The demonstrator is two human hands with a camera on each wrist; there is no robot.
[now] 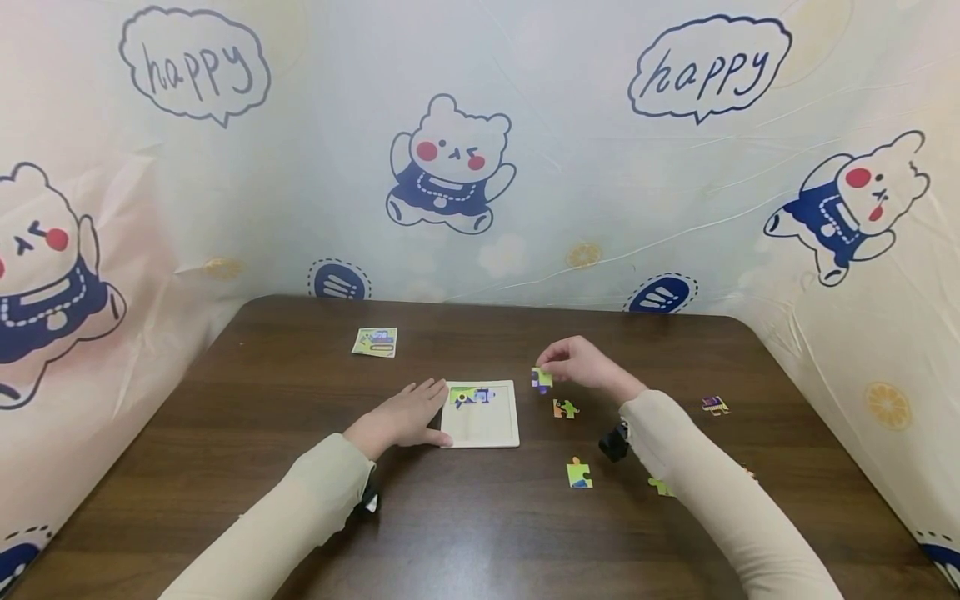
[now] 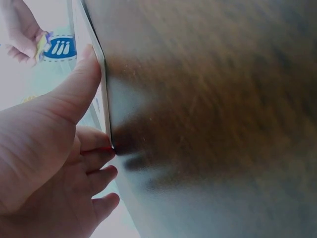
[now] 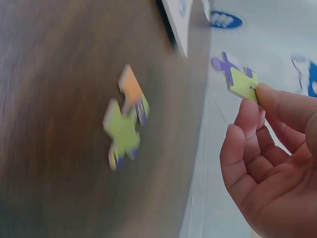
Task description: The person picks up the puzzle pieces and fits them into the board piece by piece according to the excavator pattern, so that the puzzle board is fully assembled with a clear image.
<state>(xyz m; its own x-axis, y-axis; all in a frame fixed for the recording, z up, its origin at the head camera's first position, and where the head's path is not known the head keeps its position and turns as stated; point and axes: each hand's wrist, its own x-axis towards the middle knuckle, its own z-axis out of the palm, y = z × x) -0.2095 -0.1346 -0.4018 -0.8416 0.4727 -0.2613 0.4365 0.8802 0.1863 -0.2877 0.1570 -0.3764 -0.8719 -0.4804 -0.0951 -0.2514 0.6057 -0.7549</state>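
The left hand (image 1: 405, 417) lies with straight fingers at the left edge of a white square tray (image 1: 480, 429), its thumb on the near corner; the left wrist view shows the thumb (image 2: 81, 82) along the tray's rim. Joined green and purple pieces fill part of the tray's top. Right of the tray, the right hand (image 1: 581, 363) holds up a green and purple puzzle piece (image 1: 542, 379). In the right wrist view thumb and index finger pinch this piece (image 3: 242, 82) by one edge, clear of the table.
Below the right hand lies an orange and green piece (image 1: 565, 409). Another green piece (image 1: 579, 473) sits nearer the front, one (image 1: 662, 487) is beside the right sleeve, and a purple one (image 1: 716, 406) lies far right. A picture card (image 1: 376, 342) rests at the back left.
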